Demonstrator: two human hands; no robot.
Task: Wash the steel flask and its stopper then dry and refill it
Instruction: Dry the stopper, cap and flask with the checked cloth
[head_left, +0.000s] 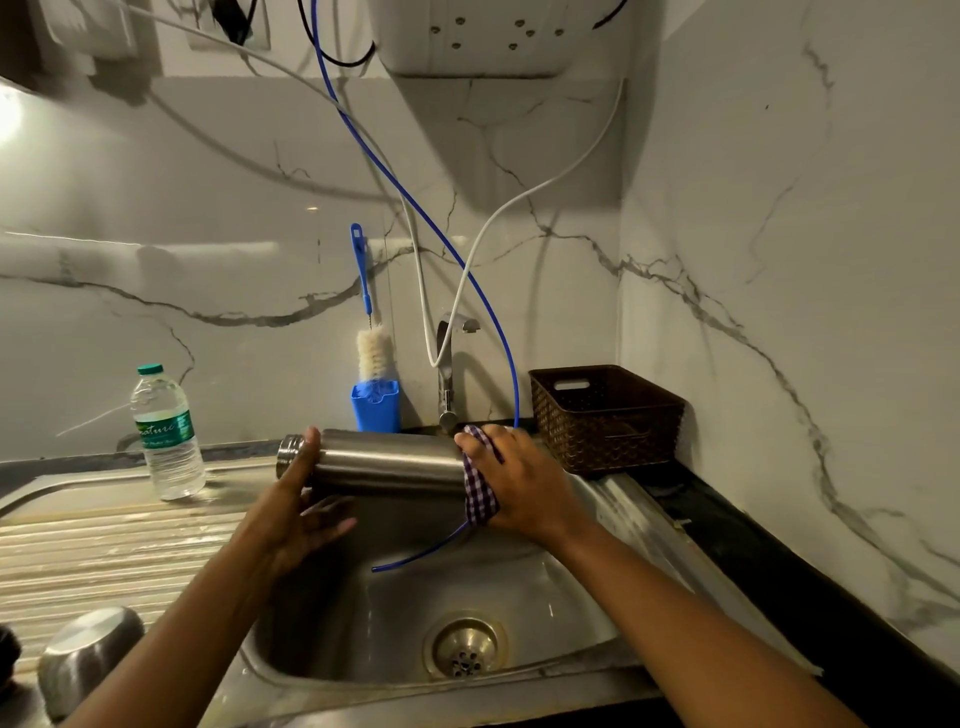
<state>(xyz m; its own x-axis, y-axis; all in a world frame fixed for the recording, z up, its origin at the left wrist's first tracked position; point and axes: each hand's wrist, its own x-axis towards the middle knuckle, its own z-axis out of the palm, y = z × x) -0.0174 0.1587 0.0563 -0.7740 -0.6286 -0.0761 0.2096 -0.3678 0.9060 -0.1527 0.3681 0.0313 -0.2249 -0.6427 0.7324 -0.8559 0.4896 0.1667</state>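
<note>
- Flask (387, 460) lies on its side in the air over the sink (582, 613), neck end to your left and base end to your right, so you can reach its whole wall and any drips fall into the basin
- Your left hand (298, 512) steadies the neck end: the thumb lies across the front by the shoulder, the fingers are loosely spread beneath, more a cradle than a tight grip, which probably lets the body be turned
- Your right hand (511, 480) is closed around the checked cloth (480, 480), pressing it over the base end of the flask; this looks like the drying step, with the cloth placed to wipe along the steel
- No stopper can be made out on the flask's neck from here, and I cannot tell where it sits
- The water bottle (169, 434) stands upright on the draining board, well to the left, likely kept handy for the refill
- The bottle brush (371, 338) stands in its blue holder (376, 405) against the wall beside the tap (447, 369), out of the way
- A thin blue tube (514, 374) hangs down behind your right hand into the basin; mind the cloth does not snag it
- A steel bowl (85, 660) lies tipped over on the worktop at lower left
</note>
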